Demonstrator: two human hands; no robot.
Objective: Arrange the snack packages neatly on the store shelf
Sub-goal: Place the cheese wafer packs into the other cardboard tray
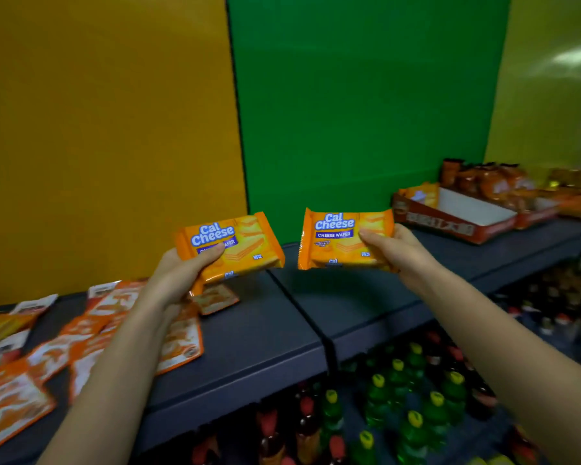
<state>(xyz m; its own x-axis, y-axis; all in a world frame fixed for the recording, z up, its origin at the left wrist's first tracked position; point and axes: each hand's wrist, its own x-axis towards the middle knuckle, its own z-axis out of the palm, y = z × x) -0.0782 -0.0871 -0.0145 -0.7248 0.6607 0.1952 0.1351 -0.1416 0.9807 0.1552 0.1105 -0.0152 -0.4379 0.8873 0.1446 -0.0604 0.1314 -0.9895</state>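
My left hand [182, 275] grips an orange Cal Cheese wafer pack [245, 245] by its left end, thumb across the front. My right hand [394, 251] holds a second Cal Cheese wafer pack [336, 241] by its right end. Both packs are raised side by side, faces toward me, just above the dark grey shelf [265, 333]. A small gap separates them near the shelf's centre seam.
Orange-and-white flat snack pouches [91, 333] lie scattered on the shelf's left part, under my left arm. A red cardboard display tray [457, 219] stands at the back right, with orange snack bags [493, 182] behind it. Bottles with yellow and red caps [399, 401] fill the lower shelf.
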